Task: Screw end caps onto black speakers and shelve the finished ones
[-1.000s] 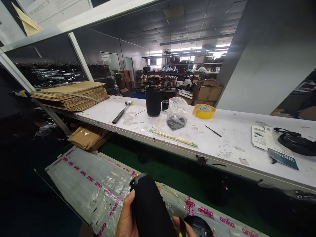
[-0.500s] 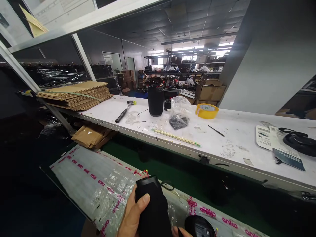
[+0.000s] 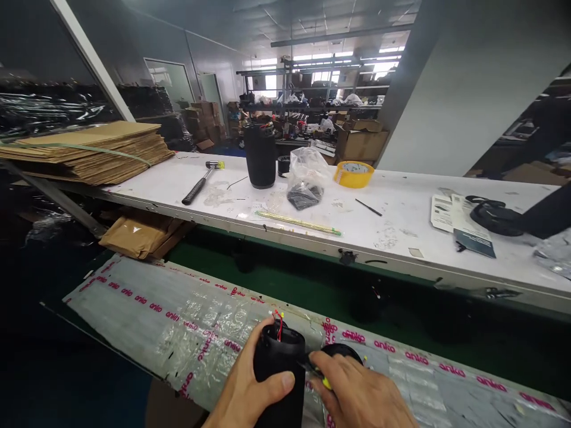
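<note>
My left hand (image 3: 256, 383) is wrapped round a black fabric-covered cylinder (image 3: 285, 368), its open top tilted toward the camera, with red wires and a yellow-tipped connector sticking out. Beside the cylinder's upper right side, my right hand (image 3: 357, 386) is closed on a dark tool with a yellow-green part (image 3: 326, 383); its tip lies against or close to the rim. Behind the right hand a second black round piece (image 3: 342, 352) rests on the lower board (image 3: 147, 321), which is covered with plastic and pink-lettered tape.
On the white shelf (image 3: 392, 208) stand another black cylinder (image 3: 260, 156), a hammer (image 3: 196, 187), a plastic bag (image 3: 307, 178), yellow tape (image 3: 354, 173) and a thin rod (image 3: 298, 222). Stacked cardboard (image 3: 89, 151) lies at left. A dark sleeve (image 3: 548, 211) reaches in at right.
My right hand has risen from the bottom edge to the cylinder's top, bringing the tool. The cylinder now shows more of its open top. The view has shifted, and a dark sleeve has appeared at right.
</note>
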Available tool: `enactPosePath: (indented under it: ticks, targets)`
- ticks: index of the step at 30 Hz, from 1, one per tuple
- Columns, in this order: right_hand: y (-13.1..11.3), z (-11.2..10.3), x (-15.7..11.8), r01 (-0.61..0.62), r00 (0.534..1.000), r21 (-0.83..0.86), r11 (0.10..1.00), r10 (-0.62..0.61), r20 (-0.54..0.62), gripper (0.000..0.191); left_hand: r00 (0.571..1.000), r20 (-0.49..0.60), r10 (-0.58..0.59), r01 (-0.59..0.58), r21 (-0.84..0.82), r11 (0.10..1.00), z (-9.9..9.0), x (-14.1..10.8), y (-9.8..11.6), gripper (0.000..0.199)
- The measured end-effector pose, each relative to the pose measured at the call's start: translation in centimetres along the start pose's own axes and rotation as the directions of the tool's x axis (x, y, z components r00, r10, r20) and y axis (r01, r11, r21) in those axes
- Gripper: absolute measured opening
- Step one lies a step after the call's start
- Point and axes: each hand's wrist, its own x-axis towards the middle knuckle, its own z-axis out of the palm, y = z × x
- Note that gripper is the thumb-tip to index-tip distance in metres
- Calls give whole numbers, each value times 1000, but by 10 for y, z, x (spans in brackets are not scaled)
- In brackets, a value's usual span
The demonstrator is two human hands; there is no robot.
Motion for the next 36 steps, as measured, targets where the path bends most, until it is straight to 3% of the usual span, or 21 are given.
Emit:
enactPosePath:
  ticks: [4,10,16,26,32,36]
  targets:
    - [-1,-12,15,147,988,-74,986,-143,57,32,996,87,-6,7,-1,1000,2,-2,0,101]
    - [1,-13,12,171,980,-78,982,-162,114,30,990,140,-1,-8,64,998,-1,-3,0,99]
    - [5,-17,11,186,963,-66,980,-168,209,11,984,180,-3,-15,96,995,-3,0,0,99]
    - [5,-20,8,240,922,-171,956,-169,349,13,997,83,-9,1,102,995,6,-2,0,95]
    - [5,-21,3,284,902,-209,936,-186,390,37,998,69,-4,-9,176,984,9,-4,-4,97]
    - [8,-23,6,284,901,-166,945,-203,383,24,998,60,14,-26,203,979,10,-3,-2,95]
